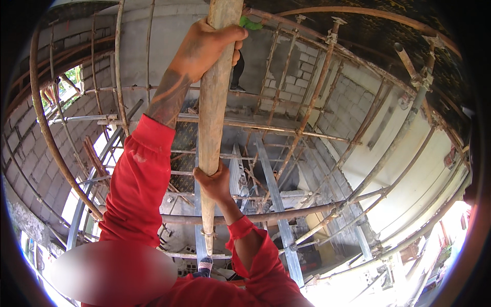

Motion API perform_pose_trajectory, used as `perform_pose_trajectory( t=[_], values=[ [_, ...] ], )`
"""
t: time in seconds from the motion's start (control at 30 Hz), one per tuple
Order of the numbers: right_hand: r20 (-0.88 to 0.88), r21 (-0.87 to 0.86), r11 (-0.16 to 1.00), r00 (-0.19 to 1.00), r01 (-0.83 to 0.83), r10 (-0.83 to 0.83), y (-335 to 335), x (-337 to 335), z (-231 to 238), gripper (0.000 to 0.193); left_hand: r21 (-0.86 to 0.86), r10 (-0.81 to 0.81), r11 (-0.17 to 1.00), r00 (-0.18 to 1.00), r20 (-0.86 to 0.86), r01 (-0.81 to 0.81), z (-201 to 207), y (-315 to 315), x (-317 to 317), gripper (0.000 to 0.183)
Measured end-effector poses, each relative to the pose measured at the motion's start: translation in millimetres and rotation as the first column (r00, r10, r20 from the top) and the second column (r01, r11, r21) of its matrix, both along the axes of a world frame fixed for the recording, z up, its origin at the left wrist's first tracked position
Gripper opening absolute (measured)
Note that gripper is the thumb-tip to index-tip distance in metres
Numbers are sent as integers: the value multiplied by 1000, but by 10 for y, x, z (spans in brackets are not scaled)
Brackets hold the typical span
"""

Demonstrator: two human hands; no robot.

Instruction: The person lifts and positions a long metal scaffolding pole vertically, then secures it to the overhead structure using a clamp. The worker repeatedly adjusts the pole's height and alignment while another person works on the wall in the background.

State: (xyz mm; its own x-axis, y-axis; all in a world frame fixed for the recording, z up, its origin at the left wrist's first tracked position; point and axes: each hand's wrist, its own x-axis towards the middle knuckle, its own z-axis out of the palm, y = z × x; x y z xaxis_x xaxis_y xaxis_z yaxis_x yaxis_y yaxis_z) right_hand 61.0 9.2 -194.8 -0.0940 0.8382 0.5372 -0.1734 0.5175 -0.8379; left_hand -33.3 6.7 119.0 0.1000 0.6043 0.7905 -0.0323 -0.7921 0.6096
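A long dusty brown scaffold pole [210, 112] runs upright through the middle of the head view, its top past the upper edge. High on it, my left hand [209, 48] is closed around the shaft, the thumb across the front. Lower down, my right hand [214, 181] grips the same pole, fingers wrapped behind it. Below that hand the pole appears narrower, with a small collar [208, 234] around it. Its lower end comes close to a shoe [205, 263]. Both my arms wear red sleeves.
Scaffold tubes cross on all sides, among them a horizontal tube [266, 216] and a tall one [314, 97]. Grey metal planks [276, 199] lie below. Block walls [36, 148] stand around. Another person's dark-clothed leg [238, 71] shows behind the pole. A dark patterned panel [409, 30] is overhead.
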Motion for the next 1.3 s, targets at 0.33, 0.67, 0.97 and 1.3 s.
perform_pose_trajectory(
  t=[0.33,0.67,0.97,1.3],
  values=[
    [-25,86,996,1000,-3,6,-37,-5,60,24,-6,-7,1000,1000,6,7,-9,42,-4,21],
    [22,3,1000,1000,-21,21,-48,45,82,35,-48,4,999,999,45,-2,12,-12,32,24],
    [64,-42,999,998,16,-13,-80,58,129,36,-44,-14,999,998,64,17,12,1,43,25],
    [-71,32,999,997,-38,41,-99,8,146,31,-41,-22,999,997,73,25,7,-15,45,25]
  ],
)
